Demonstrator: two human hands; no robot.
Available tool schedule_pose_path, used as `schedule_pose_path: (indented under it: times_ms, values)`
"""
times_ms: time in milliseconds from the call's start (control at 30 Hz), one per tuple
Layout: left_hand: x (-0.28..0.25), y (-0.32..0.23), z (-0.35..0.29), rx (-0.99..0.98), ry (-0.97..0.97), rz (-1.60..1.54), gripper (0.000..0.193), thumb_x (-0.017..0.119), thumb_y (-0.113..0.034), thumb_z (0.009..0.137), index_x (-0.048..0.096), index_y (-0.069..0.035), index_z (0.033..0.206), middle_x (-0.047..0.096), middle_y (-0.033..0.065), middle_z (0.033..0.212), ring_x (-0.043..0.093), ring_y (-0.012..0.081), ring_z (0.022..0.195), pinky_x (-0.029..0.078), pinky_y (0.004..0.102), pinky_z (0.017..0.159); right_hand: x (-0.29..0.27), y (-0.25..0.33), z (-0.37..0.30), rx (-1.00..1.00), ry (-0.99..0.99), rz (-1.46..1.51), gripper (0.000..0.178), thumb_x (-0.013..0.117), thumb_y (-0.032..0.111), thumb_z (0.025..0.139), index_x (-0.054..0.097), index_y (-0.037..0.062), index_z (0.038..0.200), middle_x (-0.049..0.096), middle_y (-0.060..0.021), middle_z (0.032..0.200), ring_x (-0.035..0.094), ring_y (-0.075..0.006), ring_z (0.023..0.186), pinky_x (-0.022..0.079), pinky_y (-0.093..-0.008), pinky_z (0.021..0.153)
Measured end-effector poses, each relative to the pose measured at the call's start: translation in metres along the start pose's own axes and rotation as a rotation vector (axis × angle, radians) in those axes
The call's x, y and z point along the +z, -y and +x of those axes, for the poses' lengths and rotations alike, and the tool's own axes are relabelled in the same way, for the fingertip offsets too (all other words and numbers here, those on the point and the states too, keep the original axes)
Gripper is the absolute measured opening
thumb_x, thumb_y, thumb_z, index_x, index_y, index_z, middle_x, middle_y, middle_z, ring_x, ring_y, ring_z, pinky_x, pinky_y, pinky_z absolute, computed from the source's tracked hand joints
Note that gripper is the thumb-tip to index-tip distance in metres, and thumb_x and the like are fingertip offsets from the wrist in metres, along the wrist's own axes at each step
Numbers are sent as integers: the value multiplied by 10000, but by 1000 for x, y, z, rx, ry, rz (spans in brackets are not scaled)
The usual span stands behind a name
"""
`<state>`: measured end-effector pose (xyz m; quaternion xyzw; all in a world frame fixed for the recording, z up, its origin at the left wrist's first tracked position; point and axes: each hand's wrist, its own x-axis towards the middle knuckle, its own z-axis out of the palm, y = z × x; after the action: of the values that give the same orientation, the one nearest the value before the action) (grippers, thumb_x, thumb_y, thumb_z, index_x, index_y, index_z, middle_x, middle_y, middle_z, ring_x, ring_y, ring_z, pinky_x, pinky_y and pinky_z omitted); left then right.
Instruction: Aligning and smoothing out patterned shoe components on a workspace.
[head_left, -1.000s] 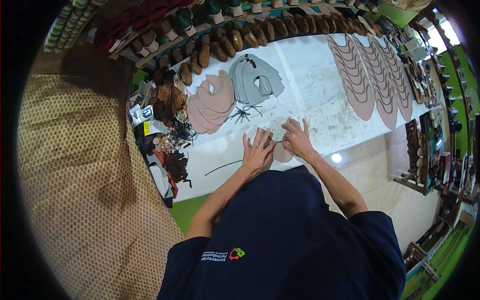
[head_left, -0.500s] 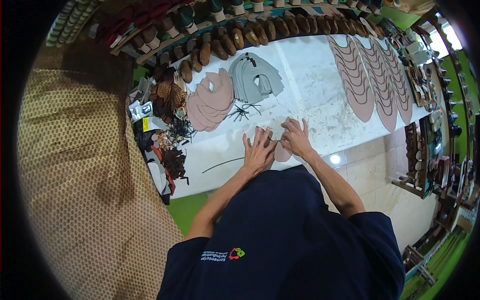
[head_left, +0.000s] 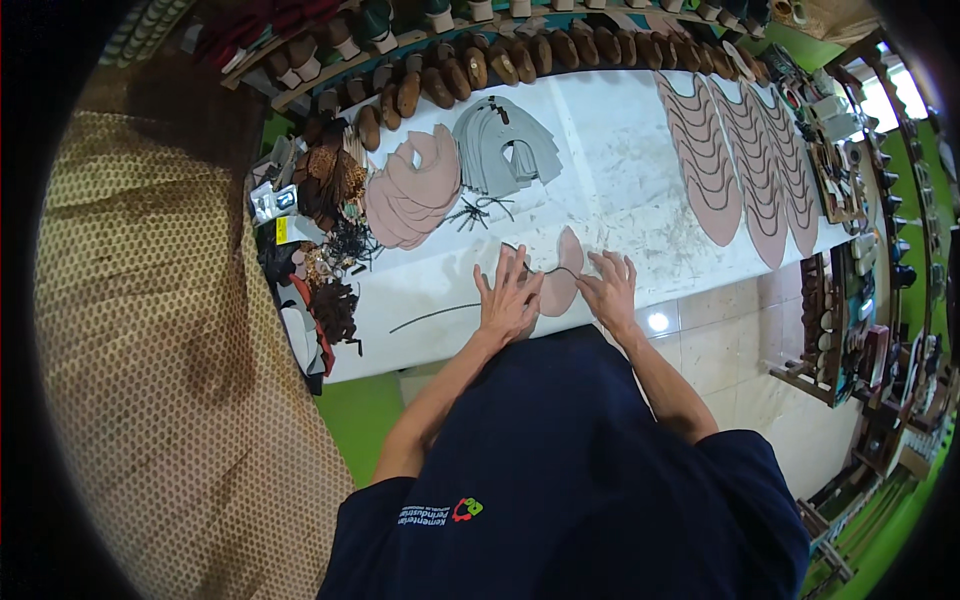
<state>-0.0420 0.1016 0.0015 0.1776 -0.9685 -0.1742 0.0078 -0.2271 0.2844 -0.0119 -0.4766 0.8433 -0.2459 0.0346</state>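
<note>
On the white tabletop before me lies a curved pink shoe-upper piece (head_left: pixel 561 294), partly covered by my left hand. A thin black strip (head_left: pixel 553 269) curves across this piece, and its loose tail runs out to the left past my wrist. My left hand (head_left: pixel 512 295) rests palm down with spread fingers over the left part of the piece and the strip. At the right edge of the piece is my right hand (head_left: pixel 609 290), its fingers stretched apart and its thumb beside the strip's end. What lies under my left palm is hidden.
Fanned pink pieces (head_left: pixel 412 195) and grey pieces (head_left: pixel 495 140) lie beyond my left hand, with short black strips (head_left: pixel 478 211) near them. Overlapping rows of dark-edged pink pieces (head_left: pixel 712 180) lie far right. Brown shoe lasts (head_left: pixel 475 68) line the back; scraps (head_left: pixel 335 310) clutter the left end.
My right hand has moved right and slightly down, off the pink piece, uncovering its upper part and the strip across it. My left hand has shifted slightly left.
</note>
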Motion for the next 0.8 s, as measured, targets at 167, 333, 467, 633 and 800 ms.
schedule_pose_path:
  times_ms: [167,333,467,633,800]
  values:
    - [0,-1,-1,0,5,23,469,669,-386,988,650,-307,1449,118,106,1803,77,355,1649,97,827,1153,-9,-4,8,-6,80,-32,221,764,311,923,766,91,932,582,-96,1476,425,-354,1478,194,-636,1249]
    - [3,0,-3,7,21,43,496,645,-383,992,616,-332,1485,95,85,1810,49,355,1659,86,824,1174,-21,-13,18,53,94,-81,207,756,287,929,751,91,862,577,-103,1466,394,-361,1495,177,-681,1242]
    - [5,1,-3,19,10,48,507,651,-384,993,607,-320,1494,95,93,1808,46,360,1660,85,824,1175,-26,-15,17,186,79,-105,181,756,285,936,783,107,912,584,-109,1460,403,-359,1490,180,-680,1241]
    - [9,1,-4,6,-22,44,490,672,-378,997,628,-292,1477,112,120,1802,60,367,1651,102,826,1156,-29,-10,16,158,0,-70,212,775,316,920,812,125,1002,597,-121,1447,435,-370,1464,221,-665,1226]
    - [9,-7,-4,-61,-34,-14,516,695,-332,981,619,-290,1490,107,129,1801,57,368,1652,102,825,1152,-23,-9,18,-50,82,24,214,814,319,881,860,176,1034,601,-79,1471,446,-333,1465,230,-604,1241]
